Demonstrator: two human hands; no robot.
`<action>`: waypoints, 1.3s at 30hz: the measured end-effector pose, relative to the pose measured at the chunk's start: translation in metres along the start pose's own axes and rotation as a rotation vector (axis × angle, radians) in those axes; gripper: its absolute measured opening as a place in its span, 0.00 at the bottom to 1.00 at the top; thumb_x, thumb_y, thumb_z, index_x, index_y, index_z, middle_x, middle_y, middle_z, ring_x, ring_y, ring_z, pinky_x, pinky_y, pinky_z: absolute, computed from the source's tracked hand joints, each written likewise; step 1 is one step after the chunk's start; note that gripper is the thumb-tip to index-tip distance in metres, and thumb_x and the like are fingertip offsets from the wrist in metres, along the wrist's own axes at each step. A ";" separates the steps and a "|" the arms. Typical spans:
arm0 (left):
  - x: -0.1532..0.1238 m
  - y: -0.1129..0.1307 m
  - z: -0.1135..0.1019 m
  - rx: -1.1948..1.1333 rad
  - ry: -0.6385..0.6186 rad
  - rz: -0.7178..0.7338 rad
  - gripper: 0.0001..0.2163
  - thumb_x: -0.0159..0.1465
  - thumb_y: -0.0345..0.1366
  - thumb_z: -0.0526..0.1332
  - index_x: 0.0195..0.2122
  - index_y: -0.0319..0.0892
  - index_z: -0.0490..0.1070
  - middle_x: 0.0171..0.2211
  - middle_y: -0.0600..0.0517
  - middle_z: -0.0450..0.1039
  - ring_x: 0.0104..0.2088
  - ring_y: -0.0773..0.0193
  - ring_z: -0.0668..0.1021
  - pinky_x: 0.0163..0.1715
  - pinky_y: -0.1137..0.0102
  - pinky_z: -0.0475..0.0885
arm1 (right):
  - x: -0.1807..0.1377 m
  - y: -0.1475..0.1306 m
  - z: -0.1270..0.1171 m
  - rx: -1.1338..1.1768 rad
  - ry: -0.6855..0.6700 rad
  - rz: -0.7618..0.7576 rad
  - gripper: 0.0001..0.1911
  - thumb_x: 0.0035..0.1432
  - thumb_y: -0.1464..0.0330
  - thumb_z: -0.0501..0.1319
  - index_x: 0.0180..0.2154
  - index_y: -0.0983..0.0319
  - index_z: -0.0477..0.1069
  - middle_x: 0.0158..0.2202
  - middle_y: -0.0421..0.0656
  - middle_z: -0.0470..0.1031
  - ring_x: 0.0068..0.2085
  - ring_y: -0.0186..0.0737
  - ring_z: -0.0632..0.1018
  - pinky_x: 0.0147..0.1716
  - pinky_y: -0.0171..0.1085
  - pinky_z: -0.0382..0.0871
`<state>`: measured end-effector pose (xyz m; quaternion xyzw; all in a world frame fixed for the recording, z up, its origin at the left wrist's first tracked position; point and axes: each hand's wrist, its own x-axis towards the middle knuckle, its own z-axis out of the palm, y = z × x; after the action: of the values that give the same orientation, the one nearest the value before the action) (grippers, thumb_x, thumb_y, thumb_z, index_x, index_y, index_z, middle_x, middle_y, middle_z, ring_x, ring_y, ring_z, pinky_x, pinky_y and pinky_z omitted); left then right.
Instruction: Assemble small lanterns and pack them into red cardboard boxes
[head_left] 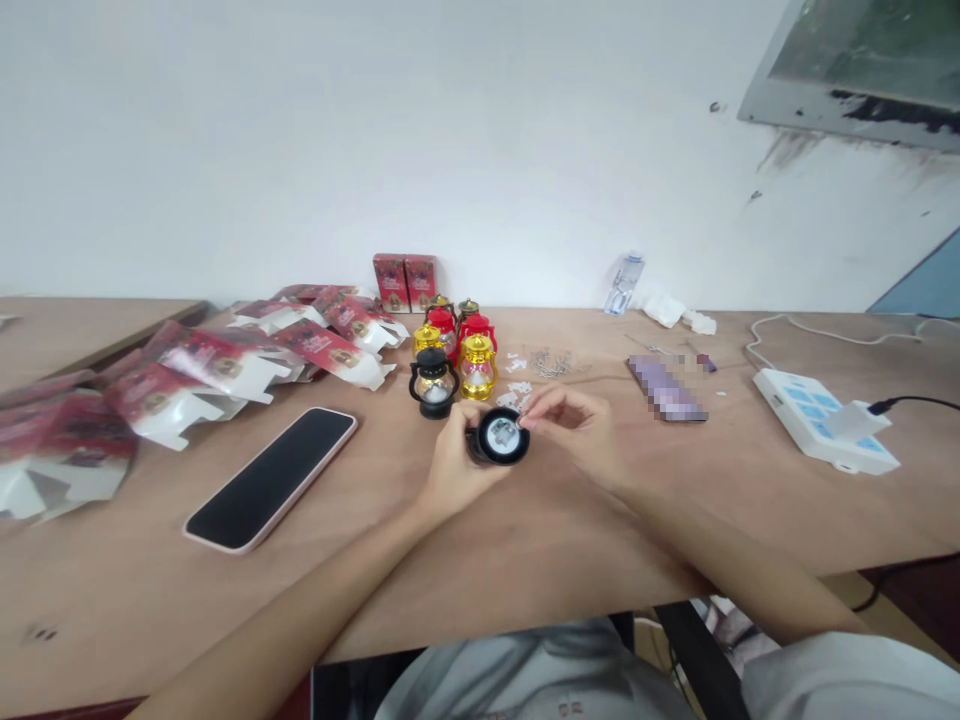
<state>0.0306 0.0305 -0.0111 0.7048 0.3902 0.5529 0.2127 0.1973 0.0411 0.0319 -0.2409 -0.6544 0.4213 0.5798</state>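
My left hand (pixel 459 462) is wrapped round a small black lantern (pixel 501 437), tipped so that its round underside faces me. A white disc with a greyish part in it shows inside the black rim. At the rim's right edge, my right hand (pixel 574 425) has thumb and forefinger pinched together; whatever is between them is too small to make out. Just beyond stand several small lanterns: a black one (pixel 433 384), gold ones (pixel 478 368) and red ones (pixel 442 328). White small pieces (pixel 514 393) and a heap of tiny metal screws (pixel 550 363) lie behind my hands.
Unfolded red gift boxes (pixel 217 360) spread over the left, with two upright red boxes (pixel 405 283) by the wall. A black-screened phone (pixel 274 478) lies left of my hands. To the right are a purple phone (pixel 666 387), a plastic bottle (pixel 625 283) and a white power strip (pixel 821 418).
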 end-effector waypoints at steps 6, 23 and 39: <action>0.000 0.000 0.000 0.032 0.006 0.007 0.19 0.48 0.34 0.65 0.32 0.45 0.51 0.38 0.51 0.67 0.39 0.61 0.73 0.39 0.67 0.67 | -0.001 0.001 0.001 -0.203 -0.052 -0.160 0.04 0.51 0.70 0.65 0.25 0.59 0.73 0.30 0.41 0.75 0.35 0.35 0.76 0.37 0.37 0.71; 0.002 0.004 -0.003 0.031 -0.015 -0.007 0.20 0.47 0.35 0.66 0.32 0.44 0.53 0.37 0.52 0.67 0.39 0.61 0.73 0.38 0.68 0.67 | 0.003 -0.016 -0.009 -0.647 -0.320 -0.510 0.07 0.57 0.76 0.58 0.30 0.60 0.72 0.33 0.42 0.76 0.35 0.31 0.77 0.35 0.30 0.72; 0.019 0.021 -0.029 -0.658 -0.647 -0.436 0.24 0.36 0.41 0.73 0.32 0.43 0.65 0.28 0.55 0.69 0.32 0.60 0.73 0.32 0.68 0.67 | 0.000 -0.032 -0.019 -0.626 -0.579 -0.721 0.13 0.63 0.76 0.49 0.37 0.59 0.71 0.36 0.44 0.75 0.39 0.32 0.76 0.38 0.31 0.72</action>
<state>0.0112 0.0286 0.0246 0.6379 0.2475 0.3426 0.6437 0.2208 0.0291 0.0578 -0.0371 -0.9218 0.0307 0.3846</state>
